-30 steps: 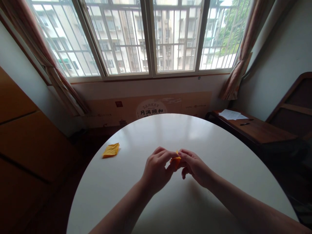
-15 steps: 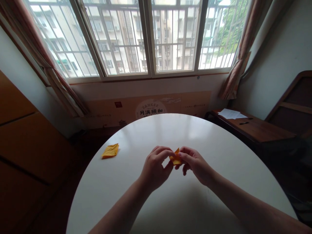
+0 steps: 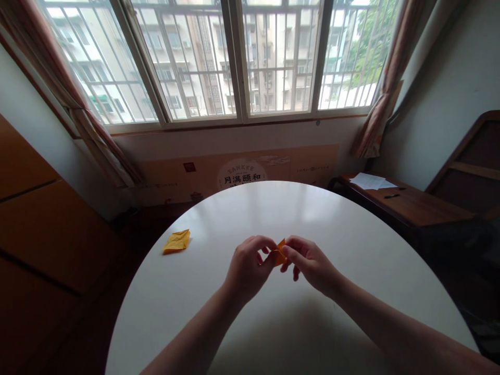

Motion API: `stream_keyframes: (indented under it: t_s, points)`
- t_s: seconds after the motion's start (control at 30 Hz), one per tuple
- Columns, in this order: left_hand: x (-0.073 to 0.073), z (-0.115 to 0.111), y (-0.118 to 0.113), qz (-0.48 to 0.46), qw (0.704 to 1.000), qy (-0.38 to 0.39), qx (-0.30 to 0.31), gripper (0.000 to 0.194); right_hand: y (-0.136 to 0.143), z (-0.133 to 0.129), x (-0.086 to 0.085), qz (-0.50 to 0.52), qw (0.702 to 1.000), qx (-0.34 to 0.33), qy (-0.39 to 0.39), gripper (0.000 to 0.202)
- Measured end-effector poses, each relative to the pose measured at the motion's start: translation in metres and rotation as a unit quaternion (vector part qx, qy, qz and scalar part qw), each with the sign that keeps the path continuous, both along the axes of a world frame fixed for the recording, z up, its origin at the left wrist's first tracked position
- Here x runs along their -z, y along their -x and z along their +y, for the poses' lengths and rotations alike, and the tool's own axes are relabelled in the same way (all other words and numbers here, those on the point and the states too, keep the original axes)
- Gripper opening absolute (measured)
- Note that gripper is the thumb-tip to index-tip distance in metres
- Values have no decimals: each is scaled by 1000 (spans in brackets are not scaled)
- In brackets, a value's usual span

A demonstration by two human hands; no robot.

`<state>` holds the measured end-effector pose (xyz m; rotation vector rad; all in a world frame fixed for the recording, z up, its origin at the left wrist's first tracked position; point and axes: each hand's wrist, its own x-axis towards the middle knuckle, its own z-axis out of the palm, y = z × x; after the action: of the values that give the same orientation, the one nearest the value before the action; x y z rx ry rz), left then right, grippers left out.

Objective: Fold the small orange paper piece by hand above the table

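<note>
Between my two hands, over the middle of the white round table (image 3: 250,213), is a small piece of folded orange paper (image 3: 280,256). My left hand (image 3: 250,263) pinches its left side between thumb and fingers. On the other side my right hand (image 3: 307,256) grips it, thumb on top and some fingers curled beneath. Parts of the paper are hidden behind the fingers. A second folded yellow-orange paper (image 3: 176,241) lies flat near the table's left edge, apart from both hands.
A wooden side table (image 3: 422,200) with white papers (image 3: 371,181) and a dark pen-like object (image 3: 391,196) stands at the right. A printed cardboard panel (image 3: 308,161) is under the barred window beyond the table. Wooden cabinet (image 3: 35,229) fronts rise at the left.
My left thumb and fingers have shifted on the orange paper, the index finger drawing back a little left. The paper has turned slightly. My right hand has hardly moved.
</note>
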<state>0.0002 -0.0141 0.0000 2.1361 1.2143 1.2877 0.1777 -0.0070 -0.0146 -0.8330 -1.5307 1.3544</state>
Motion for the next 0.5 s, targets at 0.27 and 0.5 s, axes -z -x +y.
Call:
stream_keyframes:
  t_s: [0.27, 0.5]
  points:
    - [-10, -1, 0, -79, 987, 102, 93, 16, 0, 2, -2, 6, 1000, 1, 15, 33]
    - [-8, 6, 3, -222, 932, 249, 143, 31, -1, 0, -6, 23, 998, -5, 57, 34]
